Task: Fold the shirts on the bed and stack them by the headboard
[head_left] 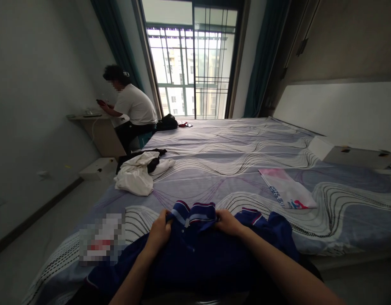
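A dark blue polo shirt with a striped collar lies spread over the near edge of the bed, its buttons facing up. My left hand is closed on the left side of the collar. On the collar's other side, my right hand pinches the fabric. One sleeve stretches toward the lower left, while more blue cloth with a red and white trim is bunched to the right of my right hand. The fingertips of both hands are partly hidden in the cloth.
The bed bears a white garment with black cloth, a printed plastic bag, a blurred packet and a black bag. A seated person is at a small desk. White boxes stand on the floor.
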Motion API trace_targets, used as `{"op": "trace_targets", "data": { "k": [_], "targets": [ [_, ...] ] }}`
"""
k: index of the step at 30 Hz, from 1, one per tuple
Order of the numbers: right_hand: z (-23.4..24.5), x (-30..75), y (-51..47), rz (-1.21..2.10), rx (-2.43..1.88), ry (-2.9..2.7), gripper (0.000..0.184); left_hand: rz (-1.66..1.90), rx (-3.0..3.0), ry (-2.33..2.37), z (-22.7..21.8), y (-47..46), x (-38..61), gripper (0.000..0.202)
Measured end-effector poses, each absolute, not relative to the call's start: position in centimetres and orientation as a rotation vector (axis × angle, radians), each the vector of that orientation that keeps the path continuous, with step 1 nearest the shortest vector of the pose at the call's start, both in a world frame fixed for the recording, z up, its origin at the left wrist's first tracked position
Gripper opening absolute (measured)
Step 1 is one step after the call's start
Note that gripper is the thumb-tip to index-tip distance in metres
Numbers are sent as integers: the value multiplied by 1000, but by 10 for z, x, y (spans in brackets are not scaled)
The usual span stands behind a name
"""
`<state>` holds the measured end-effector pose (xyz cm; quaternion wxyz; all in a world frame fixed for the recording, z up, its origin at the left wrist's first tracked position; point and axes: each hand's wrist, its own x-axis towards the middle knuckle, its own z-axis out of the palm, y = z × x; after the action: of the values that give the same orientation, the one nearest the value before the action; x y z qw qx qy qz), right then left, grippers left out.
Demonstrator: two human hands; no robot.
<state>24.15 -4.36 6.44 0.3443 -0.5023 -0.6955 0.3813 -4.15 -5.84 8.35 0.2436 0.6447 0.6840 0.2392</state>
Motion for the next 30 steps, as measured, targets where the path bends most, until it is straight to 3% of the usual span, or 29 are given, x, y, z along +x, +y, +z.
{"op": "trace_targets", "data": {
  "k": [3, 7, 10, 13, 16, 21, 25, 27, 30],
  "targets": [
    [78, 251, -37, 1012, -1231, -1796, 22, 1012, 1711, 1640, 97, -40, -37, 16],
    [92, 283, -35, 699, -1332, -1479, 23, 1268, 1651, 1588, 102, -25, -36, 28],
    [79, 295, -32, 514, -1547, -1440, 28, 960, 1694, 1754, 83, -21, -31, 39],
    [52, 290, -24, 621, -1730, -1435, 61, 606, 1781, 1952, 57, -21, -24, 50],
    [31, 283, -13, 764, -1786, -1349, 83, 531, 1796, 2079, 45, -21, -19, 59],
    [28, 274, 13, 794, -1915, -1329, 72, 460, 1730, 2155, 50, -7, -6, 63],
    [35, 263, 30, 919, -1900, -1406, 35, 557, 1756, 2101, 51, 13, 11, 37],
    [38, 258, 35, 930, -1841, -1424, 23, 648, 1787, 2055, 52, 21, 14, 33],
    [45, 259, 35, 1024, -1687, -1401, 37, 758, 1814, 2000, 56, 23, 9, 34]
  ]
}}
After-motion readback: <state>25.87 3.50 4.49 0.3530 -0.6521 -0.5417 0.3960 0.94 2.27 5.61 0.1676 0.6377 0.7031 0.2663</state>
